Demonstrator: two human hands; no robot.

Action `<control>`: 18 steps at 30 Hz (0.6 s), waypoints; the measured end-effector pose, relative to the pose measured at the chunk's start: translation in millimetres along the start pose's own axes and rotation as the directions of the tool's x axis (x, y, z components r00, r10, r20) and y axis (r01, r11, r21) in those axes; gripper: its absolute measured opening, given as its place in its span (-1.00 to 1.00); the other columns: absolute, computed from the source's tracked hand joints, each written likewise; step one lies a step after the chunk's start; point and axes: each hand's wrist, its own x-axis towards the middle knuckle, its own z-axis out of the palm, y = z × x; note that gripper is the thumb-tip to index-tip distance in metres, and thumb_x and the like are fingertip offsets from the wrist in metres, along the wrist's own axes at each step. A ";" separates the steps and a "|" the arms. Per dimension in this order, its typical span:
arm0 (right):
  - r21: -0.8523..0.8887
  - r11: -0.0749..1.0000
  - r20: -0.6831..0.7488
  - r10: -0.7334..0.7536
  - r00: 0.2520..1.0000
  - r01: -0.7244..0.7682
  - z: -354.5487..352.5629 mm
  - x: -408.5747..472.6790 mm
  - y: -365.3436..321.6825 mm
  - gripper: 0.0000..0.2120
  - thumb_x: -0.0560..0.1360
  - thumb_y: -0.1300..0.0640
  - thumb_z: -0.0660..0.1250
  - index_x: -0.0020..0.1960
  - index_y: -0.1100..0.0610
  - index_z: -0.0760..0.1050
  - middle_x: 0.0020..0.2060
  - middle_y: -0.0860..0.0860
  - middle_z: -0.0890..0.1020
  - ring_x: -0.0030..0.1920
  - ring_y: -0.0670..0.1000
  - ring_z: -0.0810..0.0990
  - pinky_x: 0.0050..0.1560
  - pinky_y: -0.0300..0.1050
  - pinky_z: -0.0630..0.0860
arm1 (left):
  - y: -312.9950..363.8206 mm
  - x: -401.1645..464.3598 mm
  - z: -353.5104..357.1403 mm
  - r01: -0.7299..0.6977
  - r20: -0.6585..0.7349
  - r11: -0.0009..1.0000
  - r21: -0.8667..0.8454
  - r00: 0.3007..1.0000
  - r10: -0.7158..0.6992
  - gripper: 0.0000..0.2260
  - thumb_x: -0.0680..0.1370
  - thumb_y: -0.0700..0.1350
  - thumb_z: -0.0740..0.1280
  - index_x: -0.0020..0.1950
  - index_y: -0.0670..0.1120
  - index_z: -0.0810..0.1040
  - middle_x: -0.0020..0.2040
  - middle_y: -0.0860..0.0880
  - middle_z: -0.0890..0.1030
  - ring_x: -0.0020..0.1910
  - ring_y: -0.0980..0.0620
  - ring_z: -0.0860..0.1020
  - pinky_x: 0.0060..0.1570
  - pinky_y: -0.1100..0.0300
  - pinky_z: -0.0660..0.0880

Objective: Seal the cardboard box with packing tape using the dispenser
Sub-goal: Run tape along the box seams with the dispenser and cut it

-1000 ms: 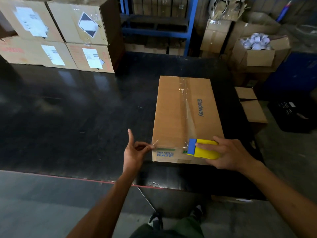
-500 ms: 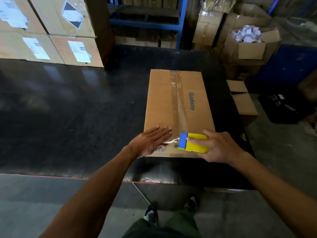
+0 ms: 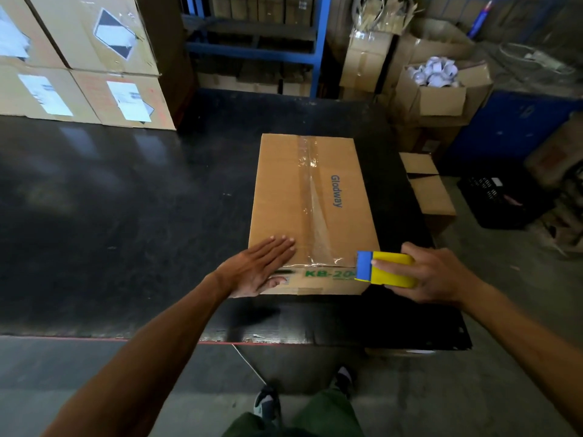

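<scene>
A long brown cardboard box [image 3: 284, 200] printed "Glodway" lies on the black table [image 3: 126, 216]. Clear packing tape [image 3: 312, 197] runs along its top seam, and a strip crosses the near top edge. My left hand [image 3: 262, 269] lies flat with fingers spread on the box's near left corner, over the tape end. My right hand [image 3: 432, 272] grips the yellow and blue tape dispenser [image 3: 385, 268] at the box's near right corner, its blue end against the edge.
Stacked cartons with white labels [image 3: 94, 74] stand at the table's back left. A blue rack [image 3: 258, 42] is behind. Right of the table are an open carton of white items [image 3: 438, 86], a small closed carton [image 3: 426, 184] and a black crate [image 3: 498, 200]. My feet [image 3: 268, 402] are below the table edge.
My right hand has drawn the dispenser rightwards along the box's near edge to the right corner. My left hand went from pinching the tape end to pressing flat on the near left corner.
</scene>
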 end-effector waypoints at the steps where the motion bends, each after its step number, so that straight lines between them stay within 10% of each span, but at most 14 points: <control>1: 0.009 1.000 0.002 0.002 1.000 -0.002 2.4 0.3 0.6 -0.43 0.37 -0.25 0.36 0.36 -0.22 0.40 -0.15 0.05 0.52 -0.37 0.08 0.56 -0.51 -0.15 0.39 | -0.6 -2.7 -0.7 0.001 0.001 1.000 0.010 1.000 -0.001 -0.39 0.70 0.15 0.02 0.61 -0.23 0.07 0.61 -0.20 0.08 0.61 -0.14 0.03 0.55 -0.07 0.09; 18: 0.026 0.998 -0.112 -0.060 0.992 0.063 30.2 -4.7 23.5 -0.41 0.30 -0.18 0.48 0.32 -0.15 0.53 -0.14 0.09 0.53 -0.36 0.08 0.53 -0.44 -0.14 0.43 | 52.7 109.7 4.6 -0.004 -0.049 1.000 -0.010 0.999 0.003 -0.35 0.67 0.18 0.11 0.53 -0.32 0.26 0.54 -0.29 0.26 0.55 -0.21 0.22 0.50 -0.09 0.21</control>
